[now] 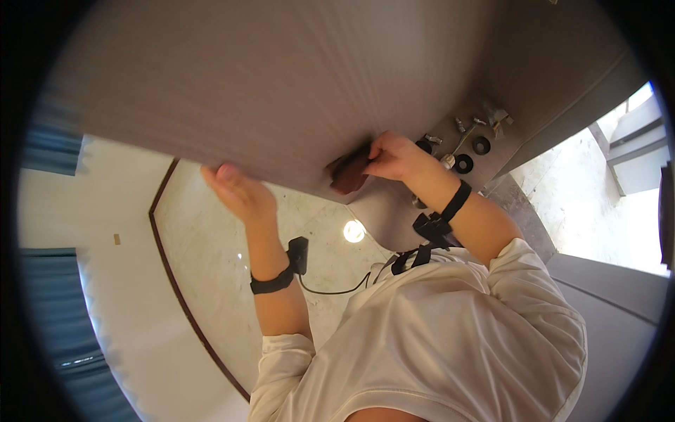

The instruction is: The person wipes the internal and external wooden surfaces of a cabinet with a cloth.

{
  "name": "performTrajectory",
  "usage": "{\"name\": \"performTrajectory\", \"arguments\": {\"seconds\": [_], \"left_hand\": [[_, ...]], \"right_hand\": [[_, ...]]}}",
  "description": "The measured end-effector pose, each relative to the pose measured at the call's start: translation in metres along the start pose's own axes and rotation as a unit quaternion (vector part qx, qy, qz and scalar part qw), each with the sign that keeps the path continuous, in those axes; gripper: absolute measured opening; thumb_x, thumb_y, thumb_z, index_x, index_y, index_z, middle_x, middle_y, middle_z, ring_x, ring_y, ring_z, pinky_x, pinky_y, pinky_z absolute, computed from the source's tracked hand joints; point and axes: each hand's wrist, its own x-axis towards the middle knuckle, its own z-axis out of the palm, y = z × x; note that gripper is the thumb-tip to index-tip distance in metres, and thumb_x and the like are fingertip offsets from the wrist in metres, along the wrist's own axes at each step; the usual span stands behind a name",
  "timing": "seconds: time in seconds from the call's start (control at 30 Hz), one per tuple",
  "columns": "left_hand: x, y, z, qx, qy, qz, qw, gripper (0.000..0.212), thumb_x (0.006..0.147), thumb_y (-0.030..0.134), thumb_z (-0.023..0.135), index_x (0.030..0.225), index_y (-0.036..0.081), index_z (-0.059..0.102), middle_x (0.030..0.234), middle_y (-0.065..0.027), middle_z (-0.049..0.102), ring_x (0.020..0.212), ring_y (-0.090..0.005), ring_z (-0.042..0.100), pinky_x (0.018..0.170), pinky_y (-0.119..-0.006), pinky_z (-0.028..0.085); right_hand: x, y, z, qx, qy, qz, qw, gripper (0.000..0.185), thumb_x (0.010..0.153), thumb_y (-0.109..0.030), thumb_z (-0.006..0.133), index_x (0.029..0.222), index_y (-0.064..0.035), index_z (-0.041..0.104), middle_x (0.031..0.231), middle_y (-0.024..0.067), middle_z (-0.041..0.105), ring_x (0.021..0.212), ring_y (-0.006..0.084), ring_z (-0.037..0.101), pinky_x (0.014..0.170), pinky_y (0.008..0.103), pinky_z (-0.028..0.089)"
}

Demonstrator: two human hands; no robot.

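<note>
A large grey-brown panel (263, 89) fills the upper view. At its lower edge is my left hand (242, 195), fingertips touching or very near the edge; its grip is unclear. My right hand (393, 155) pinches a reddish-brown item (350, 182), perhaps cloth or leather, against or close to the panel's face near its lower corner. A dark part of that item is blurred. Beyond my right wrist, black rings (481, 145) and small metal fittings (460, 125) lie on a grey-brown surface.
A clear plastic bag (498, 118) lies near the fittings. Both wrists wear black straps with small devices, and a black cable (332, 293) runs from the left one to my body. Blue curtains (58, 295) hang at the far left; grey furniture (611, 295) stands at the right.
</note>
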Motion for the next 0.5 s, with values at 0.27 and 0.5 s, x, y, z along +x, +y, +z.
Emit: {"name": "performTrajectory", "arguments": {"seconds": [0.27, 0.5], "left_hand": [[-0.044, -0.006, 0.054, -0.077, 0.090, -0.187, 0.975, 0.077, 0.097, 0.065, 0.030, 0.144, 0.004, 0.032, 0.146, -0.0120, 0.039, 0.132, -0.0275, 0.041, 0.108, -0.043, 0.038], [-0.115, -0.036, 0.049, -0.061, 0.072, -0.314, 0.945, 0.079, 0.099, 0.061, 0.020, 0.152, 0.004, 0.015, 0.159, -0.0126, 0.016, 0.145, -0.0269, 0.021, 0.119, -0.041, 0.018]], "right_hand": [[0.048, -0.141, -0.270, -0.502, -0.135, -0.433, 0.736, 0.028, 0.061, -0.013, 0.084, 0.078, -0.0071, 0.063, 0.075, 0.0110, 0.059, 0.068, 0.0263, 0.059, 0.061, 0.0349, 0.048], [-0.003, -0.319, -0.363, -0.578, -0.033, -0.257, 0.774, 0.023, 0.082, 0.002, 0.066, 0.101, -0.0054, 0.056, 0.099, 0.0085, 0.063, 0.093, 0.0193, 0.061, 0.083, 0.0360, 0.051]]}}
